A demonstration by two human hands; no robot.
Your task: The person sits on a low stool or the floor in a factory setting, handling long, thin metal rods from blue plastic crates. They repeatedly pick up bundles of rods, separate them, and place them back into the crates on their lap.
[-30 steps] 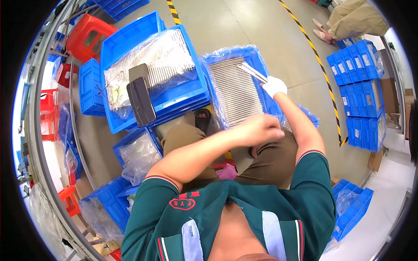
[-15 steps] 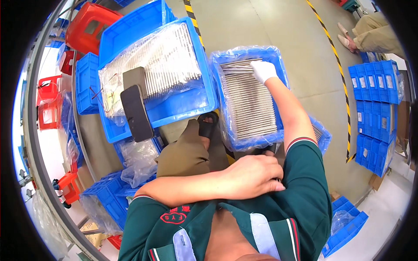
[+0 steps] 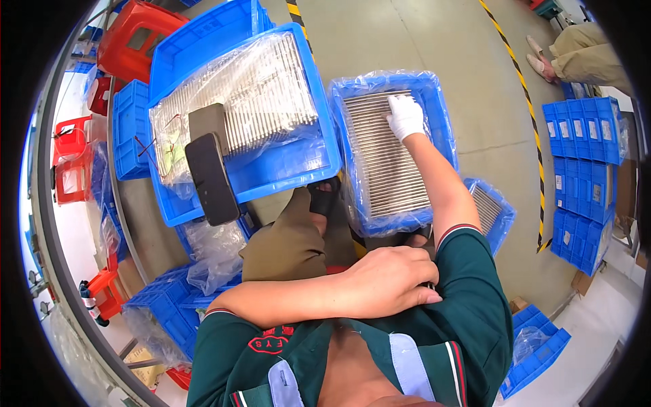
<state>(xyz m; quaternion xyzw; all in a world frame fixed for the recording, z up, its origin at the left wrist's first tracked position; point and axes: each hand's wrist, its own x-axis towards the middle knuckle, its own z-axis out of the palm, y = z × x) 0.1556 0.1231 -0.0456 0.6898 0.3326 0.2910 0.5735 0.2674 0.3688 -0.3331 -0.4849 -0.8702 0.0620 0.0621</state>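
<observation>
The rods are laid side by side in a blue bin lined with clear plastic. The right hand is set at the far end of the row (a white glove is worn on it), but whether a rod is gripped cannot be told. The left hand is held by the belly with fingers curled; whether anything is held cannot be told. To the left, a phone is seen over a big tray.

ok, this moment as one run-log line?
right hand: white-gloved, at metal rods in blue bin | left hand: bare, curled before torso, contents unclear
</observation>
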